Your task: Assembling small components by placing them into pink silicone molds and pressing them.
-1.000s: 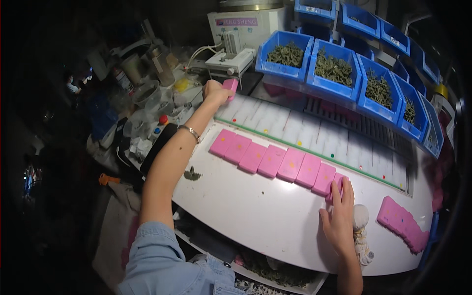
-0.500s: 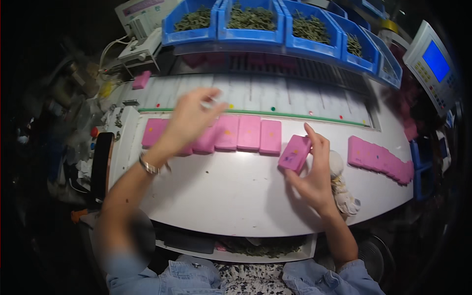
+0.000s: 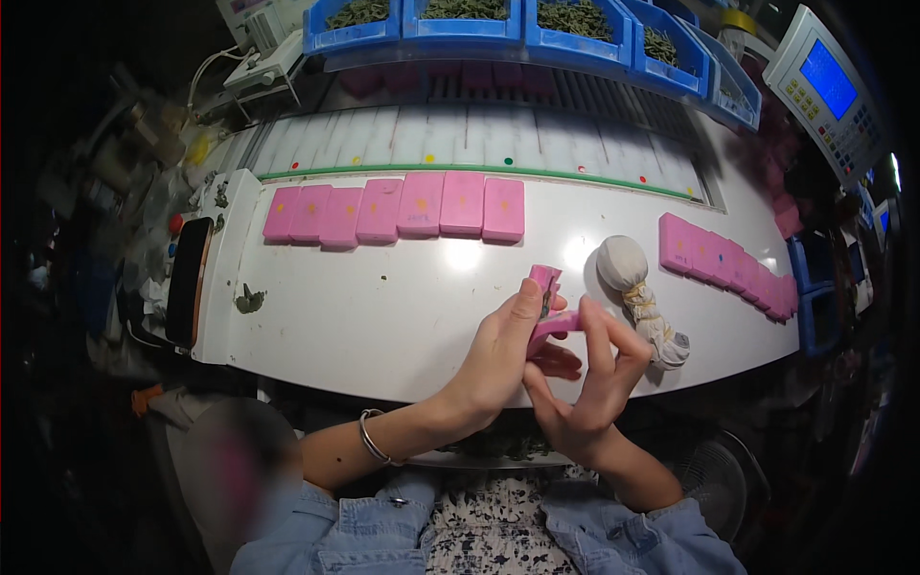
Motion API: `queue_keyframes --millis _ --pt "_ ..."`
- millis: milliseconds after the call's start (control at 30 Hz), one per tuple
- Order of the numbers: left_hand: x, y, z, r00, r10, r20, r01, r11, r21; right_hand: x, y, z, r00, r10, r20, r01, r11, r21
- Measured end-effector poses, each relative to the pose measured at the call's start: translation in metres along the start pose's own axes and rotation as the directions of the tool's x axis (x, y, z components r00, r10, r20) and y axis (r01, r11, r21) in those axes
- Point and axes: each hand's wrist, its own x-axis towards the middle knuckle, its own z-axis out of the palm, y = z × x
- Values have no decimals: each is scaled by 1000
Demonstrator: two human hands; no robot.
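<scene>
A pink block [image 3: 546,278] is in both of my hands over the near part of the white table. My left hand [image 3: 489,359] grips one side, its thumb pressed on the outside. My right hand [image 3: 599,379] pinches a bent-back pink flap, so the block stands parted, with something dark and partly hidden in the gap. Right of my hands lies a white cloth bundle [image 3: 623,264] with a round head, bound in yellowish bands. A row of pink blocks [image 3: 420,203] lies at the far left of the table. More pink blocks [image 3: 704,254] overlap in a line at the right.
Blue bins [image 3: 575,53] of dried green leaves hang over a pale panel [image 3: 383,144] edged in green. A control unit [image 3: 824,86] with a blue screen stands at the far right. At the left are a phone [image 3: 194,278] and a dark green clump [image 3: 250,299].
My left hand has come from the left row to join my right, which moved nearer. The block, whole before, is now parted. One pink block at the left no longer lies under my arm's cover.
</scene>
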Motion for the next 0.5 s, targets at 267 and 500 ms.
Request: queue_keyframes --millis 267,500 --pt "6 -16 -16 975 178 -135 -187 980 -64 -5 -6 -6 989 106 106 -135 933 333" --pt "1 -18 -20 903 426 -57 -371 839 399 20 0 -1 860 403 313 -508 736 447"
